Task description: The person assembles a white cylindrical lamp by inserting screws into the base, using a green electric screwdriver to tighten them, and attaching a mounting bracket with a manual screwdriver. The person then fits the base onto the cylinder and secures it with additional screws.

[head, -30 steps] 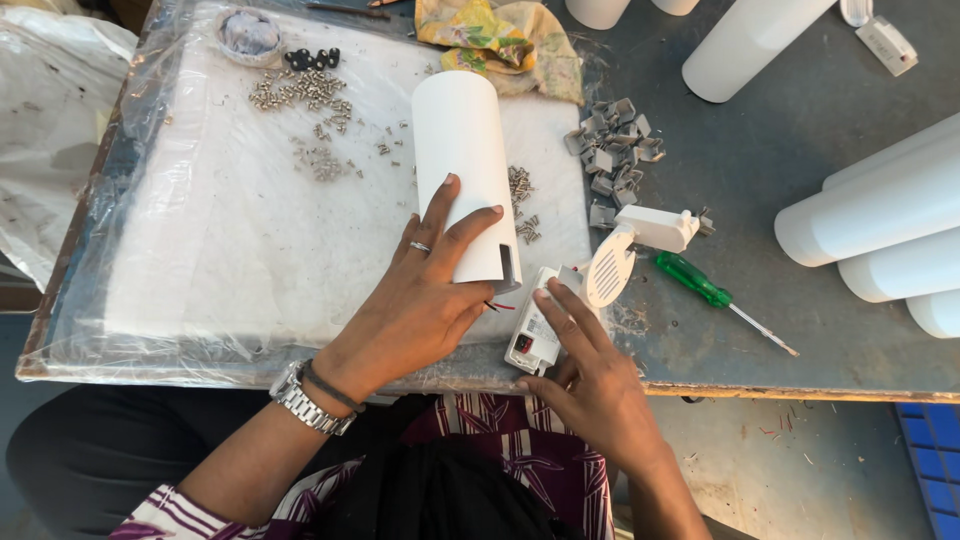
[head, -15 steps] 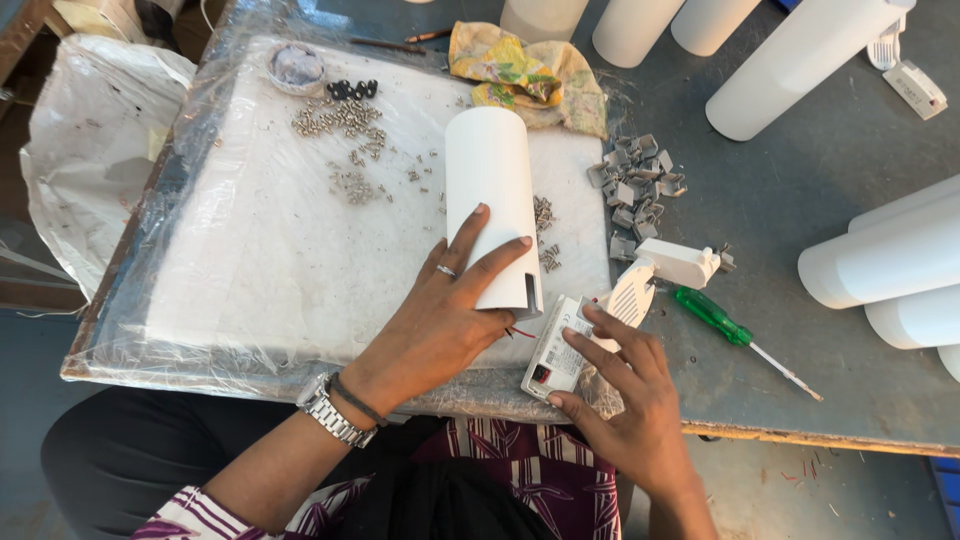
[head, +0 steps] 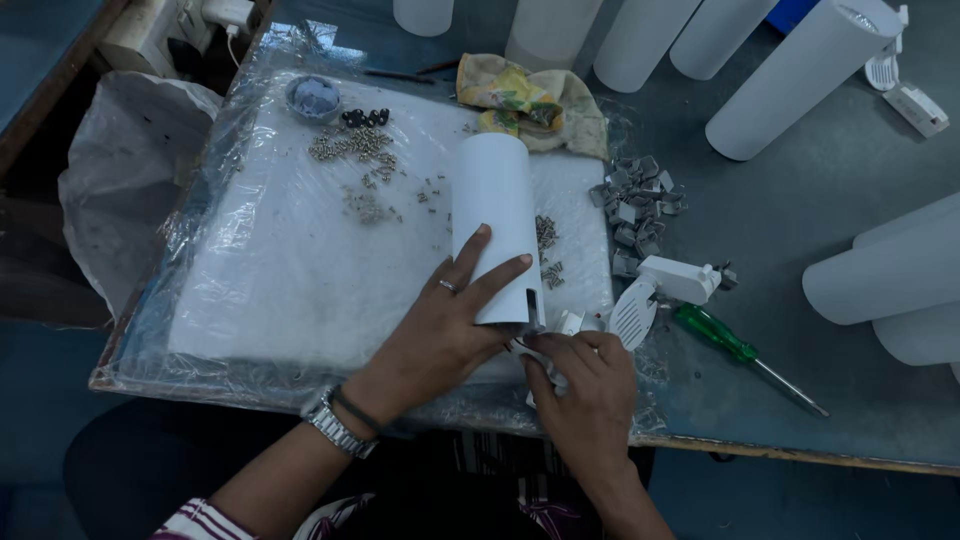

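A white cylinder housing (head: 493, 215) lies on the plastic-wrapped white foam pad (head: 290, 270). My left hand (head: 445, 325) presses on the cylinder's near end, with two fingers spread over it. My right hand (head: 585, 385) sits just below the cylinder's open end and pinches a white bracket part (head: 568, 325) at its mouth. A white track adapter with a slotted round head (head: 655, 295) lies just right of my right hand.
Small screws (head: 350, 150) and black bits lie scattered on the pad. Grey metal clips (head: 640, 205) are piled at its right edge, and a green-handled screwdriver (head: 725, 340) lies beside them. Several white cylinders (head: 800, 75) lie at the back and right. A patterned cloth (head: 525, 100) sits behind.
My right hand has moved left and up, bringing the white part from the table edge to the cylinder's near end. The view has shifted, so the pad sits more to the right.
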`<state>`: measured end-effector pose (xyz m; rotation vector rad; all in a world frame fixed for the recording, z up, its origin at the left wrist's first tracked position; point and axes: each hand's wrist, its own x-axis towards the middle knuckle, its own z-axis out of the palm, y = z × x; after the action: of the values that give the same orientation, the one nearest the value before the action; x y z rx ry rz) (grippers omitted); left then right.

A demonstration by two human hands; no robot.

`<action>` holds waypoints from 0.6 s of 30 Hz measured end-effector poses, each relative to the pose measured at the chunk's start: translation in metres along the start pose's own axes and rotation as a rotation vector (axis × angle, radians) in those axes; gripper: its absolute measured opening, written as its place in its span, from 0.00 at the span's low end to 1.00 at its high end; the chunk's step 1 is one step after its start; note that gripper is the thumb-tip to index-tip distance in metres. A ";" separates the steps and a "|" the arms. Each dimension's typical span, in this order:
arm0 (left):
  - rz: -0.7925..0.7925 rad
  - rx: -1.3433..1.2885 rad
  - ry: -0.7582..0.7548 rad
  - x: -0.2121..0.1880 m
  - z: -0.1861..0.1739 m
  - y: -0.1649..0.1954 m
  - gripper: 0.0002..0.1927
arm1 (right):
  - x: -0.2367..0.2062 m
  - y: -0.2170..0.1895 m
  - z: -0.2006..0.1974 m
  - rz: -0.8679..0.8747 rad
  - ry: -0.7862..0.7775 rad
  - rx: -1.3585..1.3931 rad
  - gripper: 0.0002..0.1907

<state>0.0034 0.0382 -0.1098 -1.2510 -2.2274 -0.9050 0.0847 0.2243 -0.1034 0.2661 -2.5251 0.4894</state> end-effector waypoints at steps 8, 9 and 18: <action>0.032 0.149 -0.050 -0.002 0.001 -0.003 0.04 | -0.002 -0.003 -0.001 -0.054 0.000 0.177 0.13; 0.016 0.169 -0.083 -0.002 0.001 -0.003 0.03 | -0.003 -0.004 0.000 -0.038 0.015 0.186 0.12; 0.029 0.084 0.009 -0.006 0.008 0.004 0.03 | -0.001 0.005 0.001 0.138 0.028 0.253 0.06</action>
<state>0.0094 0.0419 -0.1184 -1.2346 -2.2107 -0.7964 0.0836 0.2283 -0.1063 0.1771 -2.4633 0.8637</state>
